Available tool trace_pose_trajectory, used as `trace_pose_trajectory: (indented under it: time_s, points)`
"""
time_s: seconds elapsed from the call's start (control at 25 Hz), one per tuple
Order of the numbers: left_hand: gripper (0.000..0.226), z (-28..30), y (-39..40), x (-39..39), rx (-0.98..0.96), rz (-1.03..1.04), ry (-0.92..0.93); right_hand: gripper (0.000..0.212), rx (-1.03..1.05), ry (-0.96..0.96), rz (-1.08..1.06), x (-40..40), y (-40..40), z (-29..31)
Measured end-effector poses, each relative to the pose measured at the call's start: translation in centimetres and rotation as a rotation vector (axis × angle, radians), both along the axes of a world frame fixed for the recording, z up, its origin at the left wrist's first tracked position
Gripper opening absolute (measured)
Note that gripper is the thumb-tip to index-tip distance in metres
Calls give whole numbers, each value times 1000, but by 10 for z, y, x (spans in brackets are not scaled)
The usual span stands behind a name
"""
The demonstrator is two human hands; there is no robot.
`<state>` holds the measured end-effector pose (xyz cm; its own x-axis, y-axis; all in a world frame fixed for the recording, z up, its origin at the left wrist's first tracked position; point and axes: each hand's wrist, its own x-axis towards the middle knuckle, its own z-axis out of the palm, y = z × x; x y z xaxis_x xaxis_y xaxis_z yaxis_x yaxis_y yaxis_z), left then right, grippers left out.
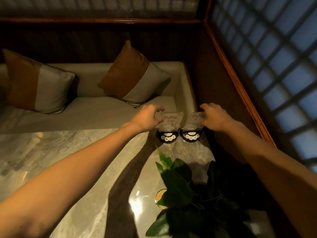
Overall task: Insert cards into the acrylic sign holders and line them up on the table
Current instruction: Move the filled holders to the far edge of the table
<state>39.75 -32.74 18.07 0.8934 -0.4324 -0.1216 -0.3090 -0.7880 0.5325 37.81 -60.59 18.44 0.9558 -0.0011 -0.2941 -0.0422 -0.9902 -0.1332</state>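
Note:
Two acrylic sign holders stand side by side at the far right corner of the marble table, each on a black half-round base with white buttons. The left sign holder shows a card with writing, and my left hand grips its left edge with curled fingers. The right sign holder also has a card in it and leans slightly left. My right hand grips its top right edge. The two bases nearly touch.
A potted plant with dark green leaves stands on the table's right side, near me. Beyond the table is a cream bench seat with two orange-and-cream cushions. A wooden wall and lattice window close the right side.

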Motion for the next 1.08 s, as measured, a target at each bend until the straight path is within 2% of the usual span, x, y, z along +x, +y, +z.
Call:
trace_pose_trajectory:
  time_s: [0.16,0.32,0.44,0.68,0.92,1.08]
  points:
    - [51,28,44,-30,14,-27,1,62,7,-2,51,-12,42,35]
    - [59,55,106,-71,-69,2,-15,62,-24,-43,148,-36,106,74]
    - [62,66,154,-113,-128,22,-19,70,76,-104,165,-72,165,86]
    - [60,58,245,-202,-121,20,15,76,277,-245,164,-180,293,51]
    - [66,28,316,-272,-125,-35,124,76,418,-147,185,-272,362,12]
    - [78,7,351,-301,-17,-151,266,84,455,-28,219,-317,381,1]
